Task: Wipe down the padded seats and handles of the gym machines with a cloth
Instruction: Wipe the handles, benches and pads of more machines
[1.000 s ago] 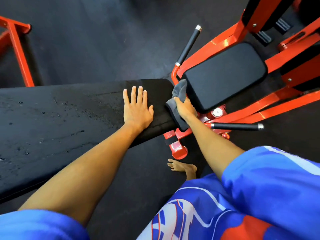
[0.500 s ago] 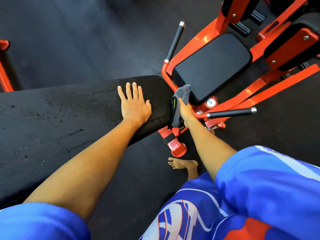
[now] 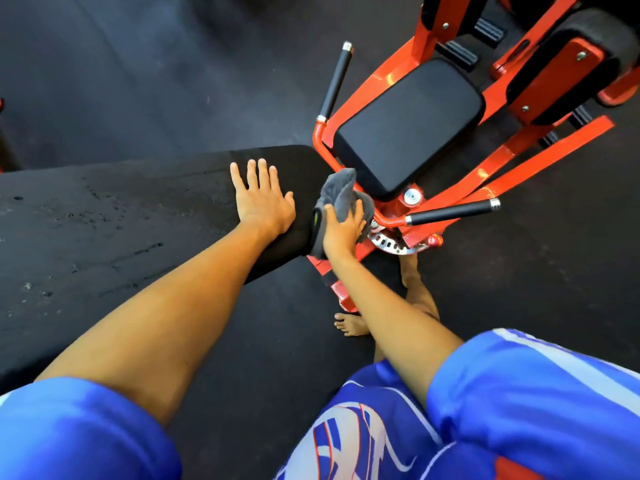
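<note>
A long black padded backrest (image 3: 138,223) runs from the left to the centre, its surface speckled with wet spots. My left hand (image 3: 265,199) lies flat on its right end, fingers straight. My right hand (image 3: 341,228) grips a grey cloth (image 3: 337,195) against the end edge of that pad, in the gap before the square black seat pad (image 3: 408,126). Two black handles flank the seat: one (image 3: 334,81) points up at the back, the other (image 3: 450,213) sticks out to the right of my right hand.
The red steel frame (image 3: 509,161) of the machine spreads to the right, with a perforated adjuster disc and red knob (image 3: 434,240) below the seat. Another black pad on a red bracket (image 3: 568,74) sits top right. My bare foot (image 3: 349,323) stands on the dark rubber floor.
My right hand with the cloth has slid down along the end of the backrest and shifted toward the seat's front corner. The left hand has stayed flat on the pad.
</note>
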A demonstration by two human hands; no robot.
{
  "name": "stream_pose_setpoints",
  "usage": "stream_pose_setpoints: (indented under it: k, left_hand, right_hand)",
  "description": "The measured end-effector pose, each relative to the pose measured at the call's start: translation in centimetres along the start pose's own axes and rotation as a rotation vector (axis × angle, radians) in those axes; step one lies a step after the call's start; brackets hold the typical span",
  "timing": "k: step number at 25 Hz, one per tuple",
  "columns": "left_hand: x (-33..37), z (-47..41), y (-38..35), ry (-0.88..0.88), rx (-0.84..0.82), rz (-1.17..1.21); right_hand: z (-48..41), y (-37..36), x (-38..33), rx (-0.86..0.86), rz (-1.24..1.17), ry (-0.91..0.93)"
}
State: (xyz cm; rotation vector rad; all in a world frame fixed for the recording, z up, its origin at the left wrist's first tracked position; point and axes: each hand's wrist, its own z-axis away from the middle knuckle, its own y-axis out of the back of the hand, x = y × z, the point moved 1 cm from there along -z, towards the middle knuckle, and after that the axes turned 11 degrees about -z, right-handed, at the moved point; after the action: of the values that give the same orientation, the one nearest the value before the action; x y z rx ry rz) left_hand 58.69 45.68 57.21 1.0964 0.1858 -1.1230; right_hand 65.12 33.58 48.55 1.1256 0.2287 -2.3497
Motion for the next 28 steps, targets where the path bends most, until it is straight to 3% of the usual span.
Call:
stream_pose_setpoints:
  k: [2, 5, 9, 13, 16, 19, 22, 24, 28]
  left_hand:
    - [-0.4, 0.7, 0.1, -0.019, -0.018, 0.018]
    - [-1.5, 1.8, 0.2, -0.046, -0.024, 0.042]
    - [-3.1, 3.5, 0.0, -0.034, -0.024, 0.038]
    - [-5.1, 5.5, 0.0, 0.012, -0.021, 0.056]
    - [-6.6, 6.9, -0.1, 0.039, -0.024, 0.037]
    - [-7.4, 8.5, -0.3, 0.077, -0.022, 0.007]
    - [-7.0, 9.5, -0.6, 0.102, -0.003, -0.006]
    - [-6.7, 9.7, -0.7, 0.106, 0.010, -0.002]
    - [-6.6, 9.7, -0.7, 0.120, 0.032, 0.020]
  right_hand:
    - [-4.1, 0.6, 2.1, 0.040, -0.081, -0.072]
    - [-4.3, 0.7, 1.0, 0.005, 0.045, -0.103]
    - [5.4, -0.3, -3.8, -0.253, 0.286, 0.092]
    - [7.1, 0.8, -1.2, -0.438, 0.247, 0.290]
    - [3.7, 2.9, 0.8, -0.345, 0.131, 0.242]
    - [4.6, 2.4, -3.3, -0.226, 0.153, 0.115]
    - [8.5, -0.2, -5.5, -0.423, 0.378, 0.262]
    - [10.4, -0.5, -4.4, -0.511, 0.345, 0.325]
    - [8.7, 2.2, -1.6, -0.498, 0.449, 0.322]
